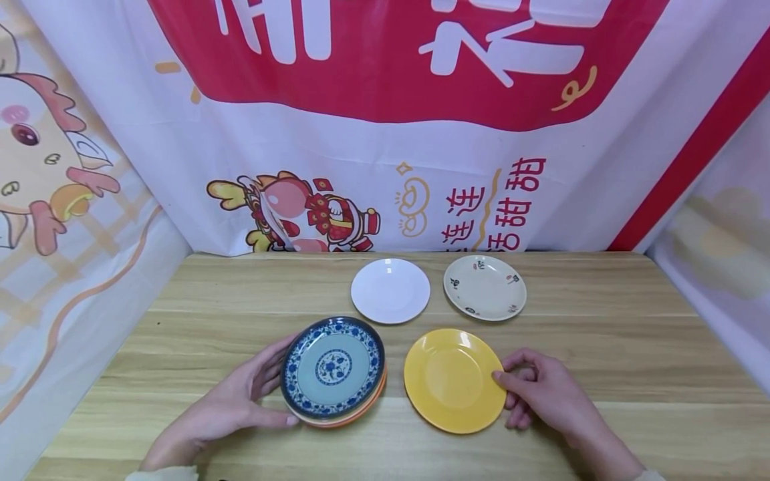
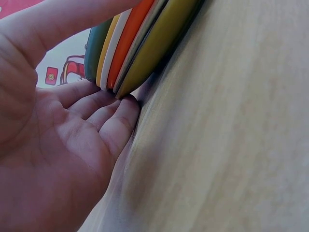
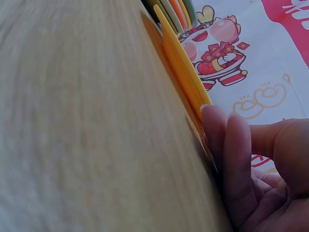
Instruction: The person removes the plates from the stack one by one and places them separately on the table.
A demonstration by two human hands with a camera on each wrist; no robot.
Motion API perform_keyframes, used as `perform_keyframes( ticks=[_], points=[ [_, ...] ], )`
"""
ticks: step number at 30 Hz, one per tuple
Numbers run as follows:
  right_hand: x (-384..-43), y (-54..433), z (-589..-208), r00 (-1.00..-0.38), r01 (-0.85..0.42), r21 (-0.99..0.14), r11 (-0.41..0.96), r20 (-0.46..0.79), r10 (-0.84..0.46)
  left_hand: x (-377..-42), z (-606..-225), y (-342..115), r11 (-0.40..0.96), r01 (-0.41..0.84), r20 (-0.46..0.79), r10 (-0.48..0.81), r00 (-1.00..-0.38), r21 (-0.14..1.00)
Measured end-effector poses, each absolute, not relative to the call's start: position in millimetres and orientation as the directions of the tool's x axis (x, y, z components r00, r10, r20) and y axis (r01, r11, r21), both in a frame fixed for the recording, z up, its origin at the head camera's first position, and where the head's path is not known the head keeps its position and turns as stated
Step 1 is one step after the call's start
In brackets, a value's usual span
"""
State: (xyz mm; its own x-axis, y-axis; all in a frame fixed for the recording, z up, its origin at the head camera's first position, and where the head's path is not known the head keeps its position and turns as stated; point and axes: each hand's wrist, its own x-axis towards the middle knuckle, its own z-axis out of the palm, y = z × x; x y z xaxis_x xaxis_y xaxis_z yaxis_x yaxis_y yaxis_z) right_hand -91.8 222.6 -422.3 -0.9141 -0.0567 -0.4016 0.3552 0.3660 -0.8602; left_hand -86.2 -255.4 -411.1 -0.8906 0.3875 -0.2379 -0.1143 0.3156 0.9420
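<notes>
A stack of several plates stands left of centre, topped by a blue patterned plate (image 1: 333, 369). In the left wrist view, the edges of an orange plate (image 2: 126, 46) and a white plate (image 2: 111, 58) show in the stack. My left hand (image 1: 243, 394) rests against the stack's left side, fingers extended along the rims and thumb at the near edge. To the right lies a yellow plate (image 1: 455, 381). Its right rim is pinched by my right hand (image 1: 544, 394), thumb on top and fingers at the edge. The right wrist view shows the yellow plate (image 3: 186, 67) close over the table.
Behind these, a plain white plate (image 1: 391, 291) and a cream plate with small dark motifs (image 1: 484, 288) lie side by side on the wooden table (image 1: 601, 314). A printed cloth (image 1: 385, 153) hangs along the table's back edge, with more cloth at both sides.
</notes>
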Motion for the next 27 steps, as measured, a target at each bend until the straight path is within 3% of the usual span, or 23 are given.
perform_keyframes(
  ticks=[27],
  points=[
    [-91.6,220.7,-424.2,-0.920,0.355,-0.866,0.352,-0.390,-0.032,-85.5,-414.5,-257.8,0.305,-0.042,-0.173,0.416,-0.893,0.951]
  ],
)
